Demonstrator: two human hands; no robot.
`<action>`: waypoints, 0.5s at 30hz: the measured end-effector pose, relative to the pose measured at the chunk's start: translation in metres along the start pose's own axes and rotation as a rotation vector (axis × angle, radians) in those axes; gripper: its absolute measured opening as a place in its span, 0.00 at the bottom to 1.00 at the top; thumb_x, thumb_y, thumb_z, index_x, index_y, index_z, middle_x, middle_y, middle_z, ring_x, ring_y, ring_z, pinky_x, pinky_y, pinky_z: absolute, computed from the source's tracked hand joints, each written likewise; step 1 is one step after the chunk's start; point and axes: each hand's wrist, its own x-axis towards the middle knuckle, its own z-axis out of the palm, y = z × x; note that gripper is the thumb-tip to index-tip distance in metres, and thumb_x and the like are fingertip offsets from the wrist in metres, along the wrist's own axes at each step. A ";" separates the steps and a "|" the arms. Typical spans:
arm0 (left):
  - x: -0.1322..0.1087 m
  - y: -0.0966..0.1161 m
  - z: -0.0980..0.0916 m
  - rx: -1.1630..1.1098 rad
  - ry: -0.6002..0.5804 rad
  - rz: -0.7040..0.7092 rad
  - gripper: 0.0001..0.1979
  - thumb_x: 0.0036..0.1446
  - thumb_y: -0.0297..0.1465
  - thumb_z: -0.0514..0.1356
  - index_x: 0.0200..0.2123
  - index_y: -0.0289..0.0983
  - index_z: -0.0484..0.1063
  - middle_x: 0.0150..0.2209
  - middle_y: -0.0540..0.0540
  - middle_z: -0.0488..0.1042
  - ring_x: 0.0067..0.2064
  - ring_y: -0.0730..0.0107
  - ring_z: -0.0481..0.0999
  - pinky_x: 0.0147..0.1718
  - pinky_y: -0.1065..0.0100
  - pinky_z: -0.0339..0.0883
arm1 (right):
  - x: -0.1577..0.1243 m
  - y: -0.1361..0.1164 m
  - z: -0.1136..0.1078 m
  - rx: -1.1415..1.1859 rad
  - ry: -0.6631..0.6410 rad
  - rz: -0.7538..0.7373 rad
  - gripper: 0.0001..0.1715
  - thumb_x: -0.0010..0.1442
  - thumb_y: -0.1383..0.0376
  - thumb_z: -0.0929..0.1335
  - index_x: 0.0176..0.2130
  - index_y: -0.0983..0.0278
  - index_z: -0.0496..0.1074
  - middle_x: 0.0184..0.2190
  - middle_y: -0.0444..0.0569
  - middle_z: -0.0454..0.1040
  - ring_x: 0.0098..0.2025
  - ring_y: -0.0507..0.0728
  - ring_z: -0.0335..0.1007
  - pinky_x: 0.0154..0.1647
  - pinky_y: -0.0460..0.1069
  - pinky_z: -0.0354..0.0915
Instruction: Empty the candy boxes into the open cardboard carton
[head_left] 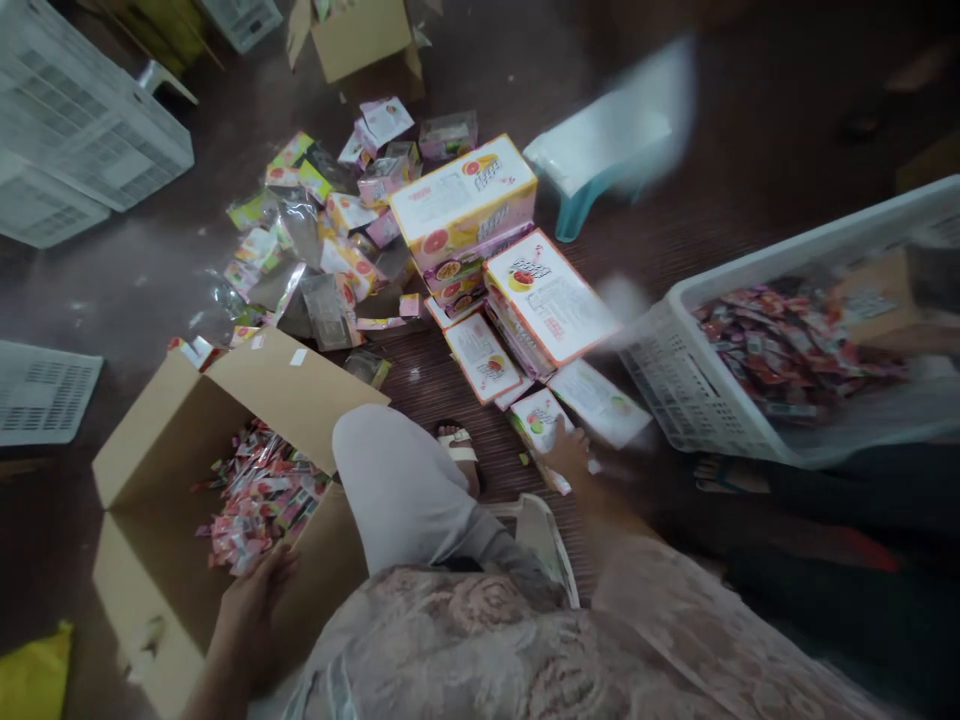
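Observation:
My left hand point(255, 592) rests on the near wall of an open cardboard box point(150, 560) filled with several small red and pink sachets point(255, 495); its fingers curl over the box edge. My right hand point(568, 450) reaches down to a small flat white carton point(536, 420) on the floor, fingers closing on its edge. Past it lie more flat cartons point(551, 295) and a larger fruit-printed box point(465, 200). My knee in light trousers point(397, 480) is between both hands.
A white plastic basket point(750, 270) of red sachets stands at the right, with another person's sandalled foot point(724, 475) beneath it. Torn wrappers and small boxes point(315, 250) litter the floor ahead. White crates point(75, 130) sit far left, a teal stool point(600, 150) farther back.

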 end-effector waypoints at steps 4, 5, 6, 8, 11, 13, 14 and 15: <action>0.011 0.003 0.000 -0.075 -0.026 0.031 0.08 0.62 0.20 0.58 0.31 0.33 0.74 0.24 0.48 0.78 0.23 0.75 0.76 0.24 0.78 0.72 | -0.028 0.017 -0.043 0.445 -0.236 -0.038 0.57 0.46 0.59 0.75 0.69 0.67 0.58 0.63 0.67 0.67 0.67 0.73 0.61 0.66 0.66 0.58; 0.012 0.006 0.003 -0.076 -0.065 0.059 0.07 0.61 0.20 0.59 0.31 0.33 0.75 0.24 0.48 0.78 0.24 0.75 0.77 0.25 0.78 0.72 | -0.042 0.018 -0.051 0.562 -0.282 -0.069 0.51 0.47 0.58 0.74 0.67 0.68 0.62 0.59 0.64 0.72 0.62 0.70 0.68 0.63 0.62 0.63; 0.011 0.010 0.007 -0.073 -0.107 0.085 0.06 0.59 0.20 0.60 0.32 0.33 0.75 0.25 0.48 0.79 0.24 0.74 0.77 0.25 0.77 0.72 | -0.056 0.017 -0.058 0.685 -0.336 -0.115 0.47 0.48 0.56 0.72 0.64 0.67 0.64 0.55 0.61 0.76 0.56 0.67 0.73 0.58 0.60 0.68; 0.004 0.021 0.018 -0.074 -0.174 0.159 0.03 0.56 0.23 0.63 0.35 0.35 0.76 0.26 0.49 0.79 0.25 0.73 0.77 0.27 0.76 0.72 | -0.088 0.004 -0.072 0.958 -0.467 -0.225 0.43 0.48 0.55 0.73 0.60 0.66 0.68 0.48 0.55 0.80 0.45 0.62 0.79 0.50 0.57 0.72; -0.023 0.040 0.040 -0.086 -0.303 0.305 0.13 0.50 0.31 0.70 0.40 0.37 0.77 0.31 0.48 0.80 0.33 0.67 0.79 0.36 0.70 0.72 | -0.133 -0.039 -0.104 1.198 -0.575 -0.422 0.38 0.48 0.56 0.75 0.57 0.62 0.71 0.48 0.52 0.81 0.41 0.60 0.79 0.45 0.55 0.73; -0.047 0.051 0.054 -0.125 -0.470 0.388 0.23 0.43 0.36 0.75 0.43 0.37 0.78 0.38 0.43 0.82 0.41 0.60 0.80 0.41 0.65 0.72 | -0.162 -0.080 -0.130 1.168 -0.568 -0.568 0.35 0.51 0.55 0.76 0.57 0.60 0.72 0.50 0.50 0.81 0.44 0.60 0.79 0.47 0.55 0.73; -0.060 0.055 0.060 -0.138 -0.567 0.407 0.28 0.40 0.39 0.76 0.45 0.37 0.78 0.42 0.41 0.82 0.44 0.57 0.80 0.42 0.64 0.72 | -0.176 -0.103 -0.142 1.129 -0.567 -0.649 0.35 0.52 0.55 0.75 0.58 0.59 0.71 0.50 0.49 0.81 0.47 0.61 0.79 0.49 0.56 0.73; -0.071 0.058 0.066 -0.157 -0.650 0.426 0.33 0.38 0.42 0.77 0.49 0.39 0.77 0.45 0.40 0.81 0.47 0.54 0.79 0.42 0.63 0.71 | -0.191 -0.126 -0.152 1.084 -0.565 -0.736 0.36 0.54 0.55 0.75 0.60 0.58 0.71 0.50 0.49 0.81 0.51 0.62 0.78 0.52 0.56 0.72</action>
